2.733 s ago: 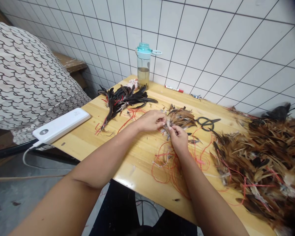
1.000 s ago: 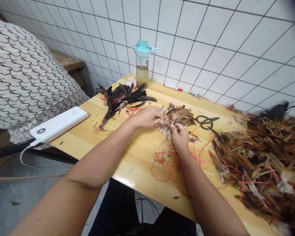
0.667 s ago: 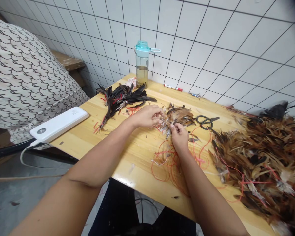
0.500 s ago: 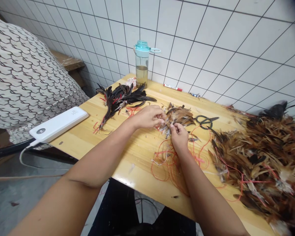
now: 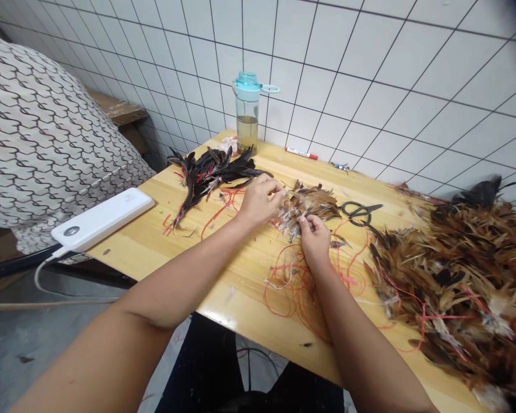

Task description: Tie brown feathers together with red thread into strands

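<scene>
Right hand (image 5: 315,238): grip narrow, pinching brown feather bundle (image 5: 316,202) | Left hand (image 5: 262,201): curled just beside it, contents cannot be told | Room: tabletop (image 5: 236,267) spans between forearms (image 5: 189,275) to near edge (image 5: 262,342); scissors (image 5: 367,209), feather pile (image 5: 464,264) bound the right

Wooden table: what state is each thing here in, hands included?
Small brown feather bunch, lying fanned out
Right hand, pinched shut on that bunch
Left hand, fingers curled; grip unclear
Bottle, upright, lidded, partly filled
Scissors, lying flat, blades apparently shut
Marker, lying flat, apparently capped
White power bank, plugged in
Red string, loose and tangled
Black feathers, loosely piled
Brown feather heap, spread loosely
</scene>
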The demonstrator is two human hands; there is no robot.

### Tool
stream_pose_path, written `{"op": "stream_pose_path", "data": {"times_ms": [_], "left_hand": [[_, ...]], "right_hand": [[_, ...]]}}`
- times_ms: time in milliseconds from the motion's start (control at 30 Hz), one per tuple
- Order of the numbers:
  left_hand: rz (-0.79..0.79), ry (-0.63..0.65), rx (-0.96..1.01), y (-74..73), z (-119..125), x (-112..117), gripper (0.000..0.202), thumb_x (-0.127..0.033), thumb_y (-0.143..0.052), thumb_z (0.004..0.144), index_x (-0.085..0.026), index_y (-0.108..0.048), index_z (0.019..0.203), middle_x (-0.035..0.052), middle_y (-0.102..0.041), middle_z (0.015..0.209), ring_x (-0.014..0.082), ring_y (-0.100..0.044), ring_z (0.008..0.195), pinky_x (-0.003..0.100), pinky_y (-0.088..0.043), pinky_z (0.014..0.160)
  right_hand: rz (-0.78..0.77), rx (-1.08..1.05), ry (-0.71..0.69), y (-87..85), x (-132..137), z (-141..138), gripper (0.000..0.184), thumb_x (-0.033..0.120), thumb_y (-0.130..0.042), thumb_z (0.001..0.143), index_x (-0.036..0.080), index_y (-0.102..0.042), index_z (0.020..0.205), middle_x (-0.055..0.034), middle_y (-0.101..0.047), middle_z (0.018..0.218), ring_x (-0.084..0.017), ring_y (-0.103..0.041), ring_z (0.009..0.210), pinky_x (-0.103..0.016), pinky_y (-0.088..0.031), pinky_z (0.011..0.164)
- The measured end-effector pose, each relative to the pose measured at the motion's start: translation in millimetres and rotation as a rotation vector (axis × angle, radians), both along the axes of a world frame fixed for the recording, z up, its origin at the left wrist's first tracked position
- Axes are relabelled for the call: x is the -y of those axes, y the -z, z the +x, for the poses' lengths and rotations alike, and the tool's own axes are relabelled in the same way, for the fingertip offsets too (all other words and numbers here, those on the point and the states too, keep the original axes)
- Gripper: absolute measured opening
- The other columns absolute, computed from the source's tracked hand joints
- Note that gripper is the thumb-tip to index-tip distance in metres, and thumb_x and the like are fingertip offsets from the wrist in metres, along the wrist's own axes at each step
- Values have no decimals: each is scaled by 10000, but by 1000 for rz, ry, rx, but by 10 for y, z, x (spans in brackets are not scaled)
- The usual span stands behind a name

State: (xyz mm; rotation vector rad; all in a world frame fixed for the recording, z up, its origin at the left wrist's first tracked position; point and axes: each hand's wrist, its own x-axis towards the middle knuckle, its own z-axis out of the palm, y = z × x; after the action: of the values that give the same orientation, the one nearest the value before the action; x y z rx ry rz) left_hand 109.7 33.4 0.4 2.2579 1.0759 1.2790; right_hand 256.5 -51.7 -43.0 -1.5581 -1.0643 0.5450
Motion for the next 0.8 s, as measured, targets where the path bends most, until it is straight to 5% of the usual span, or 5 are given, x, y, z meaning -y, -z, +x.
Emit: {"op": "stream_pose_path", "data": {"times_ms": [167, 433, 633, 800], "left_hand": [[23, 131, 18, 99, 190, 227, 157, -206, -544, 867, -165, -665, 776, 48, -609, 830, 157, -562, 868, 292, -457, 822], [210, 196, -148, 220, 247, 263, 248, -237, -474, 923, -161, -707, 881, 82, -624, 892, 179, -546, 897, 329, -453, 861], [197, 201, -180, 234, 261, 255, 251, -210, -479, 909, -158, -718, 850, 87, -630, 862, 183, -563, 869, 323, -467, 818], [29, 265, -188, 203, 244, 230, 235, -147, -487, 870, -156, -720, 895, 80, -691, 894, 172, -621, 863, 297, -488, 819]], "right_hand": [[42, -151, -42, -10, -8, 11, 286, 476, -590, 726, 197, -543, 682, 14, -514, 617, -126, -424, 592, -256, -350, 559], [98, -272, -50, 4, -33, 43, 308, 483, -623, 726, 180, -571, 704, 8, -577, 667, -129, -483, 649, -258, -414, 643], [85, -174, -48, 37, -34, 34, 285, 459, -613, 730, 190, -556, 658, 39, -496, 586, -113, -404, 578, -246, -348, 561], [71, 36, -20, 73, -26, 56, 265, 443, -560, 781, 196, -566, 686, 25, -509, 603, -131, -430, 579, -270, -366, 587]]}}
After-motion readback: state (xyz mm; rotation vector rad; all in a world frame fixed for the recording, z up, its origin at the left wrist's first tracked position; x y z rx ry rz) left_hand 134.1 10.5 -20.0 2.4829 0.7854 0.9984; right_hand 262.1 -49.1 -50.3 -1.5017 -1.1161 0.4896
